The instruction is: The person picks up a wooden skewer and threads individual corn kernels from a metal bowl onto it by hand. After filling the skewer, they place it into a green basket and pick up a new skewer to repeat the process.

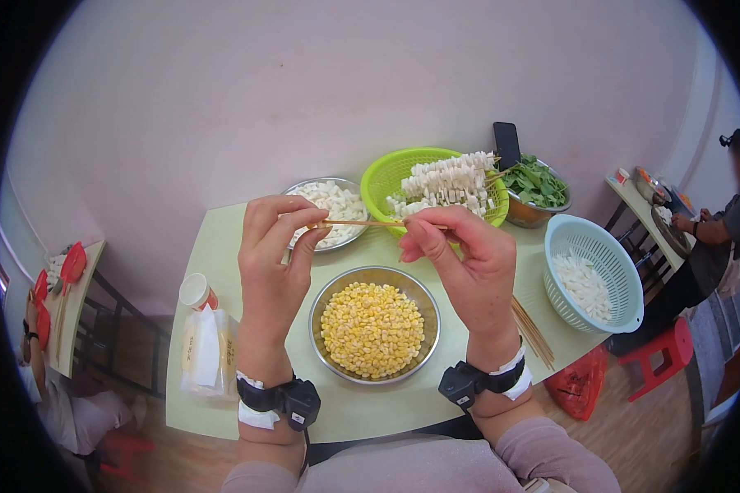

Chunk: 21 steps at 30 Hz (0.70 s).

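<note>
Your 2 hands are raised over the table [345, 419], with a thin wooden stick [360, 223] stretched nearly level between them. Your left hand [273, 238] has thumb and forefinger closed on the stick's left end (whether a kernel sits in that pinch is too small to tell). Your right hand [470, 253] grips it near the other end, thumb against bent forefinger.

Lower in your view, between your forearms, a steel bowl [314, 337] holds loose yellow corn kernels [373, 329]. More sticks [534, 333] lie beside your right wrist. Beyond your hands are a metal dish [355, 239] of white pieces and a green basket [373, 182] holding loaded white skewers [452, 177]. Leafy greens [536, 182] fill a bowl near the phone [506, 144]; a pale blue colander [592, 238] stands to your right, a tissue packet [210, 353] and paper cup [196, 291] to your left.
</note>
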{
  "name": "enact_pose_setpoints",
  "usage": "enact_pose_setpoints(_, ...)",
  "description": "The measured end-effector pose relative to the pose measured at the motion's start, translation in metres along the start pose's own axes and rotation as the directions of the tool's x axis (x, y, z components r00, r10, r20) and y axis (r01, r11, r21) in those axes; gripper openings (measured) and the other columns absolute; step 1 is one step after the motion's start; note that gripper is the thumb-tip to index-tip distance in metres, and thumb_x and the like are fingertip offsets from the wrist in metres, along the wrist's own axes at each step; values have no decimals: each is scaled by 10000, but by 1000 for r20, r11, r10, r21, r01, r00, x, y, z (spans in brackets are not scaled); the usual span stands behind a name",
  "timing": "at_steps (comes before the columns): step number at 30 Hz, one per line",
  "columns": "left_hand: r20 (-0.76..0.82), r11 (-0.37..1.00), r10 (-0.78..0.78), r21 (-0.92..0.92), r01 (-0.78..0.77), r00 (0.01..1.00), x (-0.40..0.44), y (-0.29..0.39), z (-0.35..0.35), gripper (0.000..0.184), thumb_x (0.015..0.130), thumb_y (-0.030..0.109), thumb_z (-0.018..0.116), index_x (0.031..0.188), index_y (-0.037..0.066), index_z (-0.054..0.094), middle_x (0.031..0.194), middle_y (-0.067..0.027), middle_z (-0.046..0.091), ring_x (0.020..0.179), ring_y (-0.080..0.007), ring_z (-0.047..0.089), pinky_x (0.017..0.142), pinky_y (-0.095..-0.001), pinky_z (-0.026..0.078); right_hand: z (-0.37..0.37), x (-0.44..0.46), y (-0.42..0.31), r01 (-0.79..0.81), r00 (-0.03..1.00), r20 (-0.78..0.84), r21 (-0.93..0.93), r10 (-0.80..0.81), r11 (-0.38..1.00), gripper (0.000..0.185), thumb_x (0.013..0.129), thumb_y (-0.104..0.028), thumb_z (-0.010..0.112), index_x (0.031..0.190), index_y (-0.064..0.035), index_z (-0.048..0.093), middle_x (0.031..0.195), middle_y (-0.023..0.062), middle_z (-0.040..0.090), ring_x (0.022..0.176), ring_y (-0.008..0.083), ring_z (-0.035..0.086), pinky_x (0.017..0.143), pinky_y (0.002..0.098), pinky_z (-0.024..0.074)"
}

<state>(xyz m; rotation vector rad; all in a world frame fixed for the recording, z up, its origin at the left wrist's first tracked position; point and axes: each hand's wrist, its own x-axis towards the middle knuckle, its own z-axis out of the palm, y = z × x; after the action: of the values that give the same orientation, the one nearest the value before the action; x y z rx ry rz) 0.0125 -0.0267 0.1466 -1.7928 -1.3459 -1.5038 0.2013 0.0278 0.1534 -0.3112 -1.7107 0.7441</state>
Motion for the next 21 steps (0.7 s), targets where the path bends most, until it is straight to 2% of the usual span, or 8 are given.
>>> enact_pose_setpoints(4,13,998,-48,-27,48,999,0,3,-1,189,686,-53,669,853,29,637,887,-71,576,871,-215,546,811,-333,440,2,0,4,-6,1000,-28,35,7,999,107,855,-53,576,901,39,604,735,83,626,627,117,616,564,218,485)
enact_pose_setpoints(6,57,1000,-3,0,3,998,0,1,-1,165,694,-47,663,835,35,635,853,-62,589,862,-207,558,930,-409,397,1,0,3,-37,999,-32,65,39,997,106,858,-54,572,897,40,602,729,78,623,628,115,615,566,217,487)
enact_pose_setpoints(7,56,1000,-4,-1,4,998,0,1,-1,165,694,-47,663,835,35,635,853,-62,589,862,-207,558,930,-409,397,1,0,2,-38,999,-32,63,40,997,106,858,-54,572,897,40,602,729,78,623,628,115,615,566,217,487)
enact_pose_setpoints(9,94,999,-17,-35,20,995,-1,-1,-1,147,706,-44,653,824,41,632,814,-51,604,823,-195,579,1010,-478,317,1,0,2,-71,997,-32,85,74,994,107,859,-55,571,894,42,602,724,74,619,626,112,613,565,217,486)
enact_pose_setpoints(13,132,999,-33,-28,37,991,0,0,-3,155,708,-50,644,831,44,626,778,-48,615,769,-180,597,1021,-474,309,3,0,6,-61,998,-29,79,64,995,109,858,-58,575,894,40,603,719,73,618,621,111,611,562,217,485)
enact_pose_setpoints(15,170,987,-116,-95,134,979,0,2,-3,163,705,-54,640,838,38,617,756,-44,621,737,-163,605,1028,-468,307,5,1,7,-60,998,-24,61,62,996,111,856,-64,580,894,37,604,720,71,618,614,108,609,556,216,483)
enact_pose_setpoints(21,171,976,-138,-144,163,976,-2,-4,1,127,719,-53,624,817,23,599,741,-37,621,729,-143,601,1028,-454,318,5,1,8,-75,997,-31,49,77,996,122,853,-79,591,887,37,603,700,65,618,604,104,607,545,213,477)
